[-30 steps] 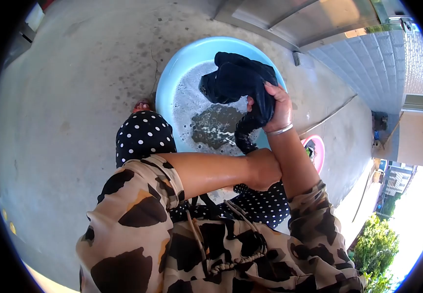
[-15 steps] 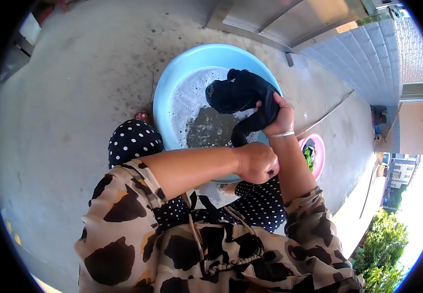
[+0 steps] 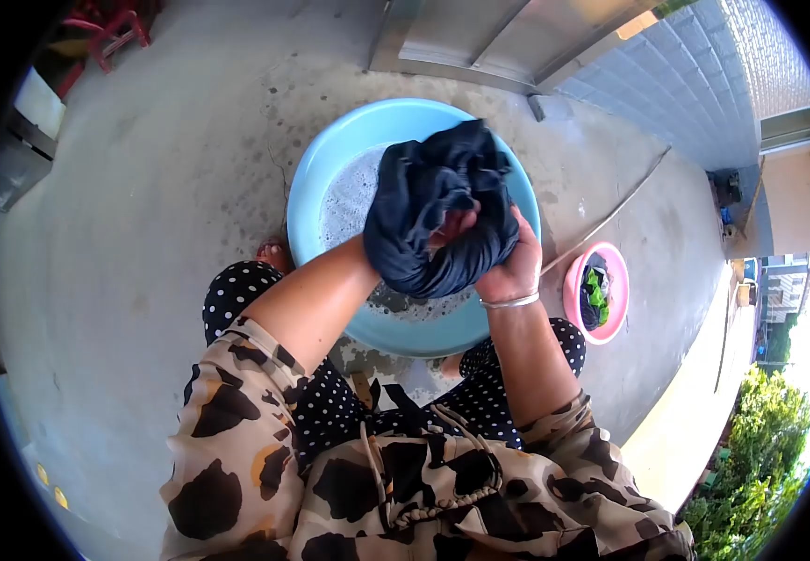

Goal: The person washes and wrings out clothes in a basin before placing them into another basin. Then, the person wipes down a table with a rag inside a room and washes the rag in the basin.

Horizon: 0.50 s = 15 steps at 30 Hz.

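Observation:
A dark navy garment [image 3: 433,280] hangs bunched in a loop above the washing basin [image 3: 330,150], its fabric twisted and folded. My left forearm runs in behind the cloth, and part of my left hand [image 3: 454,226] shows through the loop, with curled fingers against the fabric. Most of that hand is hidden. My right hand [image 3: 515,266], with a silver bangle at the wrist, grips the garment's right side, thumb up along its edge. Below the cloth, the light blue basin contains grey, sudsy water [image 3: 349,198].
A pink basin [image 3: 622,304] with dark and green items stands to the right on the concrete floor [image 3: 152,215]. Beyond it lies a long thin pole [image 3: 615,212]. A metal-framed door [image 3: 461,42] is ahead; a red chair [image 3: 120,33] stands far left.
The garment has been gathered up and now forms a loop nearer me. My left hand has moved from in front of my right wrist up into the cloth, while my right hand keeps its grip.

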### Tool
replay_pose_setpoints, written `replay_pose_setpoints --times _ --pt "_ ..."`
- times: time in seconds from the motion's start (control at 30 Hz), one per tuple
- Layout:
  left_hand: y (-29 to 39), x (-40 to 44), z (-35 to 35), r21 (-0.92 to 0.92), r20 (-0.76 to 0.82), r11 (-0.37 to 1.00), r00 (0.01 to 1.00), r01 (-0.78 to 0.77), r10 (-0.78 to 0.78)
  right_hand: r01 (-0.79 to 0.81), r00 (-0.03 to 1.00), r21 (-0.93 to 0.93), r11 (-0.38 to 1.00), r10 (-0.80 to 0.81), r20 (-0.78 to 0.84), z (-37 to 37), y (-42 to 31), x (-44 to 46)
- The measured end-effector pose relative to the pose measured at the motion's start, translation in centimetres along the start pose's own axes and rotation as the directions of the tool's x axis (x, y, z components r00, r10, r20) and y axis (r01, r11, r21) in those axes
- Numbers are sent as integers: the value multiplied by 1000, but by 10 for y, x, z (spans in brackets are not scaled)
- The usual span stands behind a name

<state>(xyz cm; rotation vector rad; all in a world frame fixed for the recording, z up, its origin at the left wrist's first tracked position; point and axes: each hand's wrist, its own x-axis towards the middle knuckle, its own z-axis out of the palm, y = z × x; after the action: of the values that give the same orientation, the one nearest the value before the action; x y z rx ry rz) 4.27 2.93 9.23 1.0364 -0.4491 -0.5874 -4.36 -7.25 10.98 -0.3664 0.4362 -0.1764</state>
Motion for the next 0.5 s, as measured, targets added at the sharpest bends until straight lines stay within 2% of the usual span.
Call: replay_pose_setpoints --times 0.03,0.07,0.1,0.13,0.17,0.2,0.23,0.3,0.33,0.37,0.4,0.43,0.47,0.5 --pt "-13 -1 -4 -116 26 910 917 399 -399 -11 999 -11 1000 11 -45 4 4 -3" --pt "-6 -2 -5 -241 50 844 875 479 -482 -38 992 -115 993 52 116 4 1 -7" --pt "0 -3 -6 -358 84 756 825 548 -558 -42 992 -116 992 55 116 8 2 -8" --pt "-2 0 -7 -416 113 739 836 530 -537 91 995 -391 916 -95 11 12 7 -9" --pt "8 -4 -1 -540 217 679 862 497 -458 175 962 -643 746 -269 -51 14 12 -10" --pt "2 -5 -2 -571 262 637 850 518 -456 188 933 -877 442 -359 19 3 17 -7" --pt "1 -7 -2 -599 308 593 839 538 -450 126 943 -992 -33 -307 130 -4 14 -6" --pt "5 -17 3 -364 134 833 908 417 -397 212 913 -927 -310 -275 301 -6 9 -7" --pt "-3 -13 1 -453 243 765 889 458 -388 288 912 -916 -278 -213 351 2 1 -9" --pt "-12 -9 -2 -530 349 681 862 505 -367 132 985 -948 -290 -73 159 17 -15 -10" --pt "-10 -5 -4 -599 457 567 823 565 -337 159 985 -987 -3 -60 159 4 -29 -1" --pt "2 -4 -4 -647 555 441 781 622 -287 170 985 -943 285 -46 164 -2 -37 4" --pt "17 -4 -6 -543 470 527 756 654 -454 120 988 -815 567 8 152 -5 -48 4" --pt "25 -2 -6 -628 437 455 770 631 -464 46 985 -612 790 66 160 1 -56 3"
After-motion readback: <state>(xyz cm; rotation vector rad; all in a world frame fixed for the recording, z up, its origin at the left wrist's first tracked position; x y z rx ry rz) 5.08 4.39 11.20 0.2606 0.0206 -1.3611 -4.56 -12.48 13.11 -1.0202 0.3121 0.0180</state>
